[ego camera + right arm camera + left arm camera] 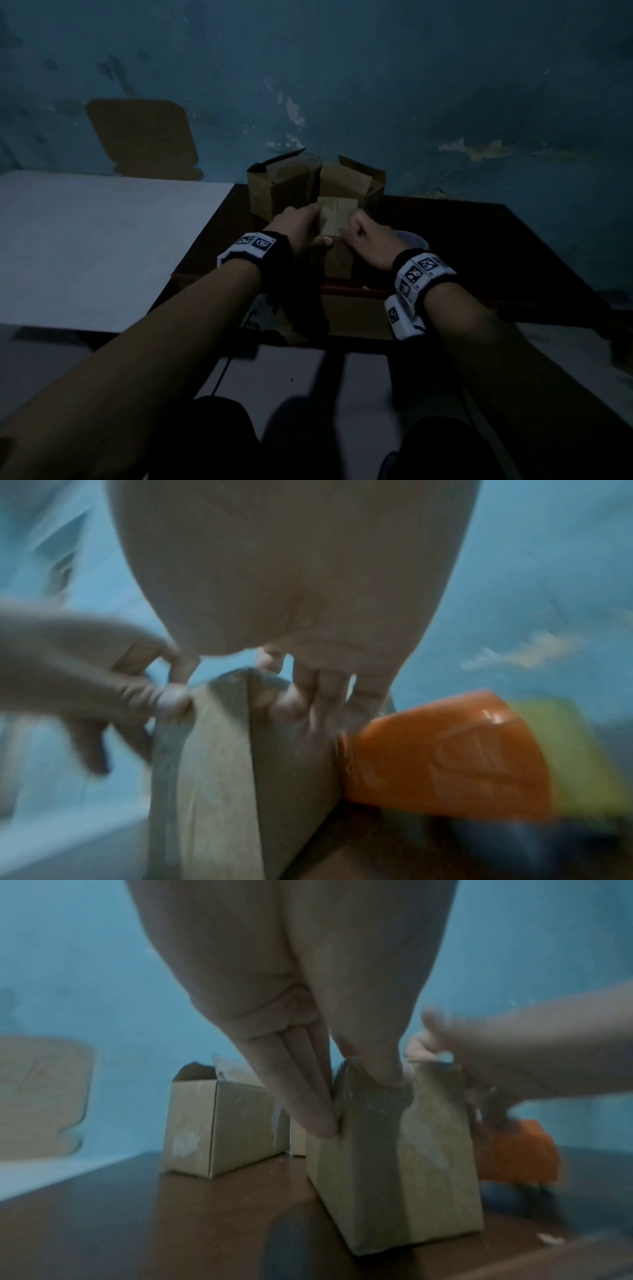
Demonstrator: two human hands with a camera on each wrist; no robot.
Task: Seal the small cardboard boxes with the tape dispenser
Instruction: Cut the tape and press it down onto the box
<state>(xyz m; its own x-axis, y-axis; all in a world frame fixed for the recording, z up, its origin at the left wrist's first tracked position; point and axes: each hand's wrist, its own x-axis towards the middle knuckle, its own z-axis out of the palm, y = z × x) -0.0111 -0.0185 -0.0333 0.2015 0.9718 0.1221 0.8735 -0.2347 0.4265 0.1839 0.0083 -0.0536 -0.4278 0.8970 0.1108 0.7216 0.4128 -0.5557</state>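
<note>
Behind everything stands a blue wall point(411, 85) with flaking patches, and a flat piece of cardboard point(144, 137) leans against it at the left. Below that lies a pale board point(85, 246), and just beside it on the right is the dark brown table point(479, 246) that carries the work. At the back of the table, against the wall, stand two open boxes point(284, 185) with their flaps up. Nearer the person, a small cardboard box point(404, 1164) stands upright on the table, a strip of tape running down its near face. The left hand point(308, 1015) grips this box at the top, its fingers point(308, 1110) straight down the left side and its thumb pressed on the upper front. The right hand point(291, 588) is at the box's top right corner with curled fingers touching the right face; motion blur hides whether they actually pinch anything there. An orange tape dispenser point(445, 756) lies on the table just right of the box, close against its side.
</note>
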